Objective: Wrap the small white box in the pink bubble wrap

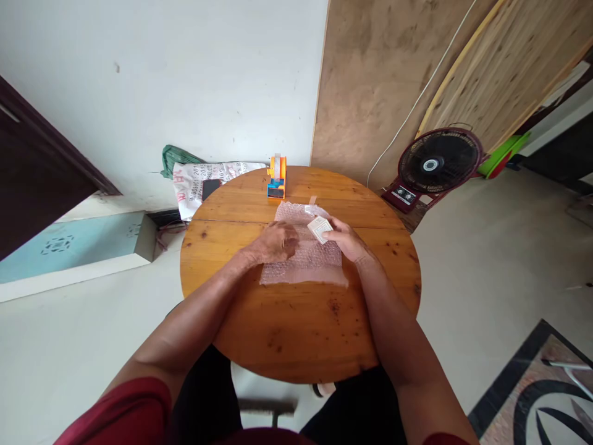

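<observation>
A sheet of bubble wrap [306, 262] lies flat on the round wooden table [296, 327]. My left hand [274, 243] rests on the sheet's left part, fingers curled and pressing down. My right hand [345, 238] grips a small white box [320, 228] over the sheet's upper right part. An orange and blue tape dispenser [277, 177] stands at the table's far edge, apart from both hands. A short strip of tape [313, 199] sticks near the sheet's far edge.
A black floor fan [438, 162] stands to the right of the table by leaning wooden boards [393, 80]. A printed sack [204, 182] and a green bag [173, 157] lie against the white wall. A patterned rug [537, 395] covers the floor at lower right.
</observation>
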`<state>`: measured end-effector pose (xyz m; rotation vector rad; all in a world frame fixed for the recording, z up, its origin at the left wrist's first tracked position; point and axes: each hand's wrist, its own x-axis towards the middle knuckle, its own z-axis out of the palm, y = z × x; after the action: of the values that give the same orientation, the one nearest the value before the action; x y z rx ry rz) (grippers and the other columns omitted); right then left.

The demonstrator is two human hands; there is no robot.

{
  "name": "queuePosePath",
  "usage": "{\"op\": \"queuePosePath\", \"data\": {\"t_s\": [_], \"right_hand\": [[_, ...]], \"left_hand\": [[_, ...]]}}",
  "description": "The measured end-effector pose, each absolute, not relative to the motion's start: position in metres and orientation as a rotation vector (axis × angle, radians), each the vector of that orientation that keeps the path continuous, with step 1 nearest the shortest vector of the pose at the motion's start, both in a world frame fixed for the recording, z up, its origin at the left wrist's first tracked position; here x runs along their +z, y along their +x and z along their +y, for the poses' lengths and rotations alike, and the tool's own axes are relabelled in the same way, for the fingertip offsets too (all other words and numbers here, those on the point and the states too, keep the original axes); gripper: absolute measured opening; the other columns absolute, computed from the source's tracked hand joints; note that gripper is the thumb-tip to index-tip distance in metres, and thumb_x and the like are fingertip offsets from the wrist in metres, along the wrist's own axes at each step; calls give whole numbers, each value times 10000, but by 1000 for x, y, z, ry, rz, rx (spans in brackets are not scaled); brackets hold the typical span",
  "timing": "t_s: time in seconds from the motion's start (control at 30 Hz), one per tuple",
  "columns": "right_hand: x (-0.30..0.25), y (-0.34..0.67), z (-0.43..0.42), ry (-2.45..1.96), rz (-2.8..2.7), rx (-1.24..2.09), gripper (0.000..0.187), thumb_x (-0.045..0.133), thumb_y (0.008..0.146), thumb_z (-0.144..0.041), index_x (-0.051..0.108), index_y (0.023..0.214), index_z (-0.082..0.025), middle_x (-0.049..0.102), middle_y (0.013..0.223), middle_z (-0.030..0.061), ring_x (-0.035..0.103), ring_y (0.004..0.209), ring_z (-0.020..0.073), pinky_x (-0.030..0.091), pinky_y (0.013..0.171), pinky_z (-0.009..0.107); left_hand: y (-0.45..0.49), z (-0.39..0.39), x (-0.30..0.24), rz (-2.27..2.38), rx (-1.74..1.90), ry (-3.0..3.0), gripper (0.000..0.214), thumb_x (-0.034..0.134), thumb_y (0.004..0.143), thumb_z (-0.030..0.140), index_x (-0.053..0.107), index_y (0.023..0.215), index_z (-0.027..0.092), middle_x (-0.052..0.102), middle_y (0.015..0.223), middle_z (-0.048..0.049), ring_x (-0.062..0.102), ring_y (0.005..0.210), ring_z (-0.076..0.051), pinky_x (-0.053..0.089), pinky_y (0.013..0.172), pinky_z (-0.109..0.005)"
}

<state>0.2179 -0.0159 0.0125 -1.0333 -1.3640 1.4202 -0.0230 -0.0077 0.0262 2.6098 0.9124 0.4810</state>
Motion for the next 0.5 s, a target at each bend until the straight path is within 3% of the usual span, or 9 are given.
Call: {"op": "queuePosePath", "data": {"t_s": [0.13, 0.3, 0.43, 0.5], "right_hand": [[21, 214, -20, -1118, -1607, 1332, 513, 753, 654, -257, 632, 1152, -237, 685, 1105, 2, 620, 1035, 223, 450, 921, 352], [30, 204, -29, -1300, -2037, 1021, 482, 699, 680, -228, 616, 1155, -224, 683, 1016, 13, 627, 917, 215, 476, 840, 358], [34, 203, -34, -1324, -2195, 862, 596, 712, 670, -199, 578, 1248, -254, 650, 1195, 46, 601, 1058, 242, 463, 900, 367], [35, 205, -34, -1344, -2197, 878, 565, 705, 688, -206, 578, 1237, -248, 655, 1193, 49, 608, 1052, 238, 466, 892, 357]], "left_hand": [[-28, -2, 20, 970, 500, 2599, 107, 598, 800, 217, 693, 847, 204, 664, 961, -44, 593, 995, -212, 448, 915, -357], [-28, -2, 19, 988, 439, 2609, 134, 635, 768, 238, 681, 891, 211, 649, 1026, -43, 573, 1045, -234, 429, 947, -379], [-30, 0, 19, 981, 427, 2595, 188, 632, 742, 215, 679, 923, 211, 642, 1062, -52, 565, 1074, -251, 428, 955, -394], [-31, 1, 18, 971, 438, 2595, 194, 620, 737, 199, 676, 922, 209, 642, 1054, -53, 570, 1061, -247, 435, 940, -386]]}}
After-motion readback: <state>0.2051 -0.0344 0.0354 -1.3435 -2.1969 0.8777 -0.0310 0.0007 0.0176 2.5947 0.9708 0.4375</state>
